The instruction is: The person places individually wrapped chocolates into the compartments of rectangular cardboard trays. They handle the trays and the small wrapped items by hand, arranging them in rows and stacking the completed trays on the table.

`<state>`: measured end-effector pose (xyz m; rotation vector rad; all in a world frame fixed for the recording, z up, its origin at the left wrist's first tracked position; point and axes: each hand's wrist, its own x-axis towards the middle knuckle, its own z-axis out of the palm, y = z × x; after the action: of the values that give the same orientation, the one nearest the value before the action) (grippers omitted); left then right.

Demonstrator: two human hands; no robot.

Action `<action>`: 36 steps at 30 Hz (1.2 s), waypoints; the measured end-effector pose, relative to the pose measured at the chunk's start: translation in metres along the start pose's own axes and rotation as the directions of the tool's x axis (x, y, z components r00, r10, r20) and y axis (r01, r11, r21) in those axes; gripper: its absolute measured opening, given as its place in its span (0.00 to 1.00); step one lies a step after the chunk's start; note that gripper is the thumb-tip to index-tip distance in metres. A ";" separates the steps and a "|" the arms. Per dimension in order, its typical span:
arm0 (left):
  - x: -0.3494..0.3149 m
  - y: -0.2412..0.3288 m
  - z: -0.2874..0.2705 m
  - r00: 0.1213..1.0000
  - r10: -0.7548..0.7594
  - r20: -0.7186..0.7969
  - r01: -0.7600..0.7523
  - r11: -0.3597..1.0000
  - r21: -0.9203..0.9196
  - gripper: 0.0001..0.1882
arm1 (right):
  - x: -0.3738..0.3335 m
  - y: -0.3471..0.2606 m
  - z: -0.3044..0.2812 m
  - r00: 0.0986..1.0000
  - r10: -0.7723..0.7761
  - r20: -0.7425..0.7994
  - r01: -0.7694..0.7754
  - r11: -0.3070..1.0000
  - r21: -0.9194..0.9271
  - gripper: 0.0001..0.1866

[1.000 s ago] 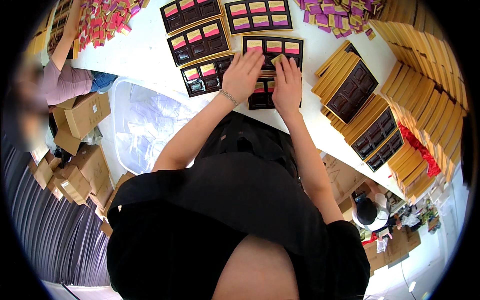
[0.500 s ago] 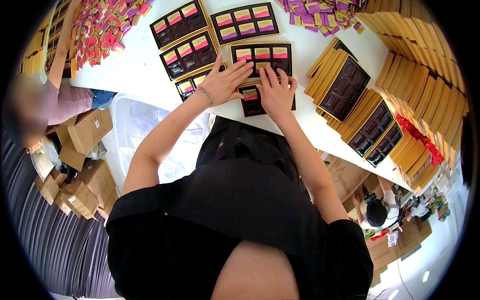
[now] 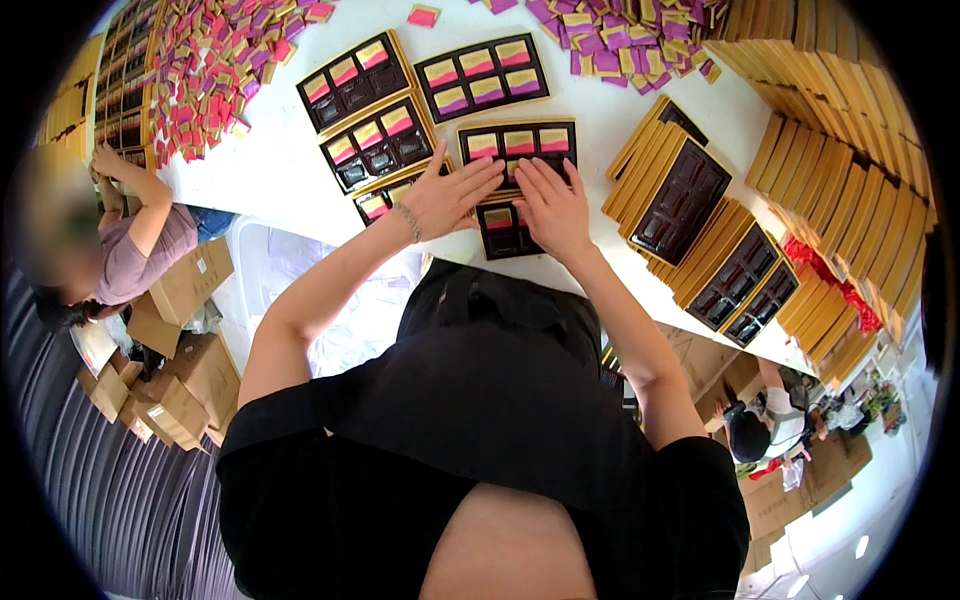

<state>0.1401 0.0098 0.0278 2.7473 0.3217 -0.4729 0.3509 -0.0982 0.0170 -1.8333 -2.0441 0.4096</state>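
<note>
While the left hand [image 3: 446,198] and the right hand [image 3: 553,212] share the middle box [image 3: 462,158], look at how the two hands lie: the left is flat and open, fingers stretched over the box's near left part, no grasp showing. Likely it steadies that side. Opposite, the right has its fingers long and close together over the near row; their undersides are hidden, so whether they pinch anything, I can't tell. And between the fingertips, a wrapped piece [image 3: 511,168] shows a bit of gold, there in the middle box's near row! Three pink-and-gold pieces [image 3: 520,142] line its far row, all turned alike, presumably for a uniform look.

On the near side of the middle box, partly under the right hand, lies a second box [image 3: 513,253]. Left of the middle box, a slanted column of boxes [image 3: 355,98]; beyond it, a filled box [image 3: 490,109], pink row over purple. Far left of it, a mostly pink pile [image 3: 215,80]; beyond and right, a purple pile [image 3: 620,40], perhaps separated for easy picking. Right of the middle box, a fanned stack [image 3: 682,200], probably overlapped to save tabletop [image 3: 590,110] space.
</note>
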 end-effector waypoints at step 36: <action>0.018 0.103 0.032 0.742 -0.363 -0.564 0.044 0.865 -0.499 0.15 | 0.017 0.030 -0.020 0.994 -0.057 -0.089 0.073 0.977 0.198 0.16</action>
<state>0.1751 -0.0932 0.0222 2.3063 0.8061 0.4912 0.3850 -0.0780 0.0230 -1.6323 -1.9253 0.4946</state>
